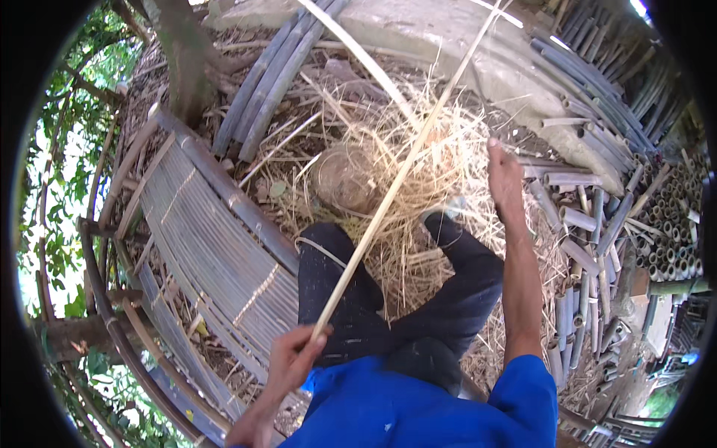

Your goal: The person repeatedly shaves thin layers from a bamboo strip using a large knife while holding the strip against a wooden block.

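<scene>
My left hand [293, 357] is closed around the near end of a long, thin, pale bamboo strip [403, 172]. The strip runs up and to the right, across my dark trousers [455, 291] and over a pile of straw-like shavings [426, 157]. My right hand [504, 178] is stretched out over the right side of the shavings, a little right of the strip and apart from it. Its fingers point away from me, so I cannot see whether it holds anything. A second pale strip [366, 60] lies across the top of the pile.
A slatted bamboo bench [216, 254] curves along my left. A round brown stump [345, 179] sits in front of my knees. Several long grey bamboo poles [269, 82] lean by a tree trunk [187, 60]. Short cut bamboo tubes [590, 224] are heaped at right, beside a concrete slab [463, 45].
</scene>
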Demonstrator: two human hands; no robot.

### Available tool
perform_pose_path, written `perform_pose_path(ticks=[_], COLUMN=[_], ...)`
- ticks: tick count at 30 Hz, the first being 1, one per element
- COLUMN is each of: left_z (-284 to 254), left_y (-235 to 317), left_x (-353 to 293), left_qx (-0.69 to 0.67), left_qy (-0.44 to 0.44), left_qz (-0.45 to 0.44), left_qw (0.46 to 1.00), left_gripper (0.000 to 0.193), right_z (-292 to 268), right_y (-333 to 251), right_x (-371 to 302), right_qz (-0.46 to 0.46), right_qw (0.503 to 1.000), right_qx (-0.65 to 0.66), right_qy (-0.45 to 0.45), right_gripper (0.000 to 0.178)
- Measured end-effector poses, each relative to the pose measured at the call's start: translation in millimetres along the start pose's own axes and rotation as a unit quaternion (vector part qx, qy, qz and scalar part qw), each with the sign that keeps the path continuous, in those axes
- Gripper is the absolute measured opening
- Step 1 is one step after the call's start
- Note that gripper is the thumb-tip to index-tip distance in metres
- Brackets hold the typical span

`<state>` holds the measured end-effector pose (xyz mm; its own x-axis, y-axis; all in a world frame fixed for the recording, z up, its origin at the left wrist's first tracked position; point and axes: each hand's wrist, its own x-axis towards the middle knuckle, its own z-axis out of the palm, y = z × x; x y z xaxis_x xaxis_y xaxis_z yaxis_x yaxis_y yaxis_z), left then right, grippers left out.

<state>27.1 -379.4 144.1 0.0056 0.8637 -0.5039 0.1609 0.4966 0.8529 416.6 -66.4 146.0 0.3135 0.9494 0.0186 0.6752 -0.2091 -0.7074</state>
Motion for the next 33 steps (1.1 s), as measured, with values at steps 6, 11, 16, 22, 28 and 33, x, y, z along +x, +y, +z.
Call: perform_pose_path(ticks=[6,11,16,22,28,33], left_z=[43.8,51.4,53.8,41.1,33.0,48.9], left_y=[29.2,35.3,32.3,-27.0,-3.6,22.8], left_x=[81.0,104.9,80.1,27.7,71.3,117.8], left_qx=[-0.047,-0.010,0.007,0.085,0.001,-0.082], left_qy=[-0.021,-0.010,0.014,0.044,-0.051,-0.100], left_qz=[0.062,0.090,0.117,0.124,-0.054,0.059], left_qw=[0.997,0.996,0.993,0.988,0.997,0.990], left_gripper=[0.037,0.039,0.037,0.035,0.032,0.039], right_z=[62.7,80.6,67.8,36.8,66.9,87.1], right_y=[-17.5,-9.0,6.4,40.6,46.3,32.4], right_x=[-148.0,-174.1,-104.2,26.3,-27.4,-101.3], right_qz=[-0.202,-0.328,-0.185,-0.026,-0.046,-0.090], right_qw=[0.955,0.912,0.957,0.986,0.993,0.976], right_qx=[-0.104,-0.081,-0.131,-0.141,-0.051,-0.027], right_qy=[-0.193,-0.233,-0.179,-0.089,-0.095,-0.197], right_gripper=[0.054,0.057,0.067,0.088,0.085,0.072])
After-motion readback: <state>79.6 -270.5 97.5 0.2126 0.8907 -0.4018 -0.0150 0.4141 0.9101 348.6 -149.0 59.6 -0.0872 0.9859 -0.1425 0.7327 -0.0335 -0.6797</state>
